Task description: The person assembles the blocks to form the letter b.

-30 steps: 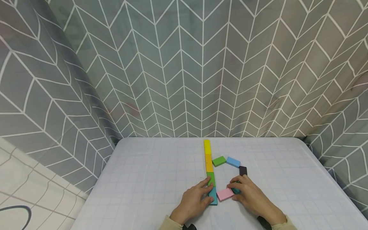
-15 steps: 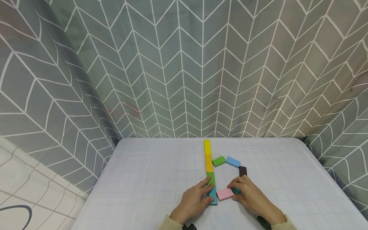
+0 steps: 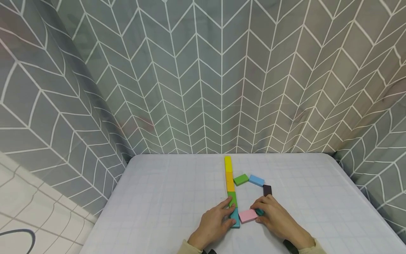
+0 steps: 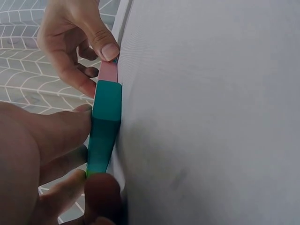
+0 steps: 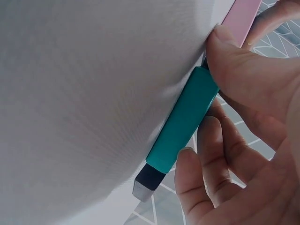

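In the head view, my left hand (image 3: 213, 223) rests on the lower end of a straight column of flat blocks. Its fingertips touch the teal block (image 3: 235, 213) and the green block (image 3: 232, 194) above it. My right hand (image 3: 276, 216) pinches the right end of the pink block (image 3: 248, 215) between thumb and index finger. The right wrist view shows a second teal block (image 5: 183, 122) beside that thumb, with the other fingers close along it; from above, the hand mostly covers it. The pink block lies beside the column's foot.
A yellow block (image 3: 228, 164) and an orange block (image 3: 229, 181) form the column's upper part. A green block (image 3: 241, 179), a light blue block (image 3: 256, 180) and a black block (image 3: 267, 190) curve around to the right. All lie on a white-covered table (image 3: 165, 190), with a patterned curtain (image 3: 203, 77) behind.
The head view has tilted slightly, so the table sits a little lower in it. Both hands and the blocks keep essentially the same places.
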Tool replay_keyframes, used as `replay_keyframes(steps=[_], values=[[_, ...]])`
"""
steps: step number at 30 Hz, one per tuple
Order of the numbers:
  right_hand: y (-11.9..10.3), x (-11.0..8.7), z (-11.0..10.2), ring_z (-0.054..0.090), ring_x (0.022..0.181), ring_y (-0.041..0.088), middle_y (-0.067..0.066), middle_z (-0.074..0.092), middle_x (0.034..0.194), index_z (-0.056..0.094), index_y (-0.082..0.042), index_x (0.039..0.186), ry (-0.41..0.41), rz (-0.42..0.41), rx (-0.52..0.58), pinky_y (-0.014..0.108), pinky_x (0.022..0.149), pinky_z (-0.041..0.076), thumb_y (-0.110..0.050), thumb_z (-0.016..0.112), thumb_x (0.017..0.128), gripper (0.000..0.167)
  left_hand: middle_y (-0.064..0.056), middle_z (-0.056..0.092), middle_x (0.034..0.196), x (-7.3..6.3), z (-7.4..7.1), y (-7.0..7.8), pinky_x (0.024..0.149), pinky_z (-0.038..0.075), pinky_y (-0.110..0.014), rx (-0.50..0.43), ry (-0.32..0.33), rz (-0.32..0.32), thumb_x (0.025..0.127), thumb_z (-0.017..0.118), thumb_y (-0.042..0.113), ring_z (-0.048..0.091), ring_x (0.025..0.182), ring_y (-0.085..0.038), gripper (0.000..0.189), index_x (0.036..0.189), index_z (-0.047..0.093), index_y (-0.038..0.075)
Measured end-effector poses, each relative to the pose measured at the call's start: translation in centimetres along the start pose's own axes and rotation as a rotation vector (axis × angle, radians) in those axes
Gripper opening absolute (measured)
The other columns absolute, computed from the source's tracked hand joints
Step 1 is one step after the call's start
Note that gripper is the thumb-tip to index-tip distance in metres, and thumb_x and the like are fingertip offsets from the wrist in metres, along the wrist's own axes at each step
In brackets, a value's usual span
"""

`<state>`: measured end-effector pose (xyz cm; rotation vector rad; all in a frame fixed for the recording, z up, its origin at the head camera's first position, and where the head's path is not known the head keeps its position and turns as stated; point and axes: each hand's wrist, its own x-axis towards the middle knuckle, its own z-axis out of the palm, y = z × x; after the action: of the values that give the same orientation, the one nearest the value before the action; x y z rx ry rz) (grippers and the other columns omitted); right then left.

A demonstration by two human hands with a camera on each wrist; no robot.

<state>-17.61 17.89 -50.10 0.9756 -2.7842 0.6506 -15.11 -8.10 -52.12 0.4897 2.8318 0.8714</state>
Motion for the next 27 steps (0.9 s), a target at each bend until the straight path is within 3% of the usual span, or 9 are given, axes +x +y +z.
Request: replay_keyframes(steps=[9,13,18,22,25,27], values=[[0.0,0.1,-0.1,0.052,0.1,0.005,-0.006,0.072,0.116,0.079,-0.019,0.113,0.003,0.011,-0.001,0.033,0.088,0.057,-0.02,0.092,0.08,0.035,0.009,0.047,0.166,0.0,-0.1,0.1,0.101,0.059,-0.052,0.019,0.01,0.005,0.098,0.077,0.038,0.06,0.141,-0.022,0.05,0.145,0.067,0.024],[0.1,0.3,-0.5,0.054,0.102,0.007,-0.008,0.07,0.117,0.079,-0.02,0.114,-0.007,0.052,-0.008,0.035,0.089,0.058,-0.024,0.095,0.077,0.041,0.008,0.048,0.166,-0.1,-0.2,0.0,0.104,0.058,-0.054,-0.021,0.035,0.018,0.098,0.076,0.038,0.058,0.143,-0.021,0.05,0.145,0.067,0.023],[0.8,0.3,-1.8,0.057,0.107,0.012,-0.008,0.069,0.12,0.078,-0.02,0.118,0.006,0.13,-0.019,0.041,0.094,0.058,-0.032,0.097,0.074,0.049,0.0,0.05,0.164,0.0,-0.7,-1.1,0.107,0.055,-0.059,-0.132,0.138,0.045,0.101,0.074,0.035,0.058,0.143,-0.027,0.048,0.145,0.067,0.02],[2.2,0.1,-3.1,0.06,0.107,0.016,-0.003,0.071,0.119,0.078,-0.017,0.118,0.096,0.155,-0.054,0.046,0.091,0.058,-0.036,0.092,0.081,0.044,-0.01,0.052,0.162,0.0,-1.8,-3.0,0.108,0.053,-0.061,-0.176,0.284,0.029,0.103,0.071,0.032,0.059,0.142,-0.035,0.048,0.147,0.064,0.015],[3.6,-0.2,-4.1,0.062,0.111,0.024,0.005,0.073,0.122,0.077,-0.013,0.12,0.151,0.171,-0.069,0.053,0.092,0.057,-0.036,0.086,0.089,0.04,-0.018,0.052,0.16,-0.7,-3.3,-4.8,0.088,0.063,-0.044,-0.228,0.375,-0.001,0.104,0.069,0.028,0.079,0.098,-0.026,0.048,0.148,0.063,0.009],[4.6,-0.4,-5.0,0.063,0.116,0.033,0.012,0.072,0.127,0.076,-0.009,0.124,0.159,0.183,-0.069,0.06,0.095,0.054,-0.035,0.083,0.093,0.041,-0.023,0.05,0.16,-1.5,-4.3,-6.1,0.068,0.062,-0.031,-0.27,0.405,-0.015,0.105,0.068,0.027,0.073,0.065,-0.015,0.049,0.148,0.061,0.004]])
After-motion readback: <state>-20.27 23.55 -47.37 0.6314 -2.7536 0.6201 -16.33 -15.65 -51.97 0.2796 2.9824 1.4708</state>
